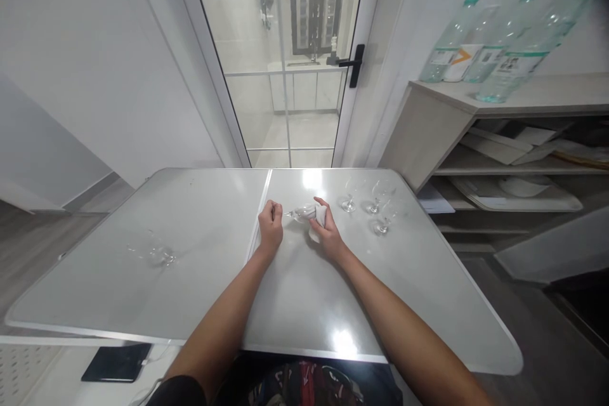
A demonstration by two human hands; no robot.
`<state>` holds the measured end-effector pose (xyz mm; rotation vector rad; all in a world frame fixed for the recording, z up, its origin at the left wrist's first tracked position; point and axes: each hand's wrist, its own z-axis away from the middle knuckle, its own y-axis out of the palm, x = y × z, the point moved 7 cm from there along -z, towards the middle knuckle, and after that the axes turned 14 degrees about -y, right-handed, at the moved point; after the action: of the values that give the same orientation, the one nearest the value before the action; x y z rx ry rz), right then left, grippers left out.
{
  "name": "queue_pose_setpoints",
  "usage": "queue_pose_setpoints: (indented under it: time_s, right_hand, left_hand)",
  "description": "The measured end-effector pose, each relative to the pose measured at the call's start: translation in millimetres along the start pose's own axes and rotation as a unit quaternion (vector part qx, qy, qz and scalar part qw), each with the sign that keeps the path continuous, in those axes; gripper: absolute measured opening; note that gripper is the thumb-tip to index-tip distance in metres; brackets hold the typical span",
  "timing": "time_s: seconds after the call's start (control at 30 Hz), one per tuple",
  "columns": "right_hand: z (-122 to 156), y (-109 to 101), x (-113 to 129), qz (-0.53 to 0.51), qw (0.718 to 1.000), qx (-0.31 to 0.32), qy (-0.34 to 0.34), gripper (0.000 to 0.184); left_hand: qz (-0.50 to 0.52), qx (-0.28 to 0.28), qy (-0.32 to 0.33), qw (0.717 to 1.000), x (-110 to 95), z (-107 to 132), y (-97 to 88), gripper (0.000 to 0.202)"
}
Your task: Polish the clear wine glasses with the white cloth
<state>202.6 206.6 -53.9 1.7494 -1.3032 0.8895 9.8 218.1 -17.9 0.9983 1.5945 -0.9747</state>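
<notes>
Over the middle of the table, a clear stemmed glass [301,212] lies sideways between my two hands. My left hand [271,222] is closed around its stem and base end. With my right hand [328,231] I grip a white cloth [320,219], pressed at the glass's bowl; part of the cloth hangs below my fingers. To the right of my right hand stand several more stemmed glasses, among them a glass at the back [348,204] and a glass in front [380,226]. Another clear glass [164,256] is on the left half of the table, its outline faint.
The folding table's white top [214,304] has a seam across its middle. A shelf unit [442,114] at the right carries several plastic bottles [492,44] and papers. Behind the table is a glass door [309,95]. A black tablet [117,363] lies below the table's front left edge.
</notes>
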Motion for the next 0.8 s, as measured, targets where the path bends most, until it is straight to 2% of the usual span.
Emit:
queue_pose_setpoints:
  time_s: [0.13,0.3,0.5,0.6,0.7,0.8]
  right_hand:
    - [1,2,-2,-0.086,0.994,0.018,0.058,0.069]
    - [-3,0,4,-0.034,0.998,0.033,0.032,0.061]
    - [-4,0,4,-0.012,1.000,0.002,0.015,0.046]
    - [-2,0,-2,-0.053,0.998,-0.018,0.040,0.052]
    - [-1,0,-8,-0.095,0.992,-0.042,0.066,0.063]
    - [-1,1,-9,-0.077,0.994,-0.016,0.075,0.068]
  left_hand:
    - [-0.023,0.019,0.052,0.998,-9,3,1.1,0.030]
    - [-0.013,0.002,0.009,1.000,-5,2,-1.0,0.033]
    - [-0.015,-0.002,-0.001,1.000,-4,3,2.2,0.033]
    - [-0.015,0.010,-0.002,1.000,-1,3,4.7,0.033]
    - [-0.035,0.021,0.028,0.999,-3,4,6.4,0.031]
    - [-0.040,0.022,0.064,0.997,-9,6,7.6,0.029]
